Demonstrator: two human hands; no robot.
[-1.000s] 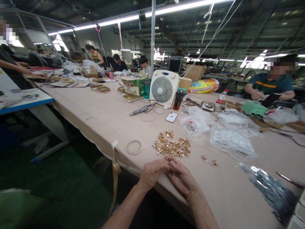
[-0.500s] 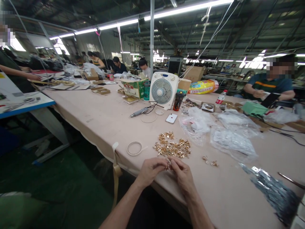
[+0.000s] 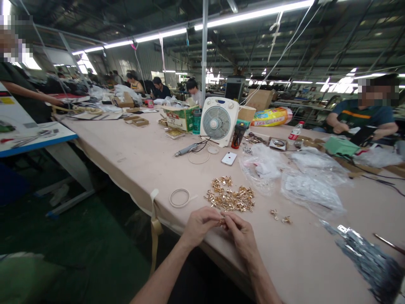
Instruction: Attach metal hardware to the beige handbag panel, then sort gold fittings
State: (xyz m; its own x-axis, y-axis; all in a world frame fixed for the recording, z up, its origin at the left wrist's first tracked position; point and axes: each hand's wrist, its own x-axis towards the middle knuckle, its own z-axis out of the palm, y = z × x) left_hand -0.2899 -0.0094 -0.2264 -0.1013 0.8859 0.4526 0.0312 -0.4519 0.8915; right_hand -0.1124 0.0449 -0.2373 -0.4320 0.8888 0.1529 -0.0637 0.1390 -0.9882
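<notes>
At the near edge of the table, my left hand (image 3: 198,226) and my right hand (image 3: 243,234) meet fingertip to fingertip. Both pinch one small gold metal fitting (image 3: 222,222), mostly covered by the fingers. Just beyond them lies a loose pile of similar gold metal fittings (image 3: 236,199). A few more fittings (image 3: 287,220) sit apart, to the right of my right hand, with small white pieces on or beside them. A roll of narrow whitish tape (image 3: 171,198) lies flat to the left of the pile.
Beyond the pile are a phone (image 3: 229,158), a grey pen-shaped power tool (image 3: 186,150) with a cord, a box fan (image 3: 219,121) and a dark tumbler (image 3: 238,136). Plastic bags (image 3: 311,192) and flat metal plates (image 3: 363,253) lie right. A co-worker (image 3: 357,114) sits at far right.
My fingers have closed in on the fitting, and the whitish bit that showed between them is now hidden. The whole view has shifted slightly; the pile looks the same.
</notes>
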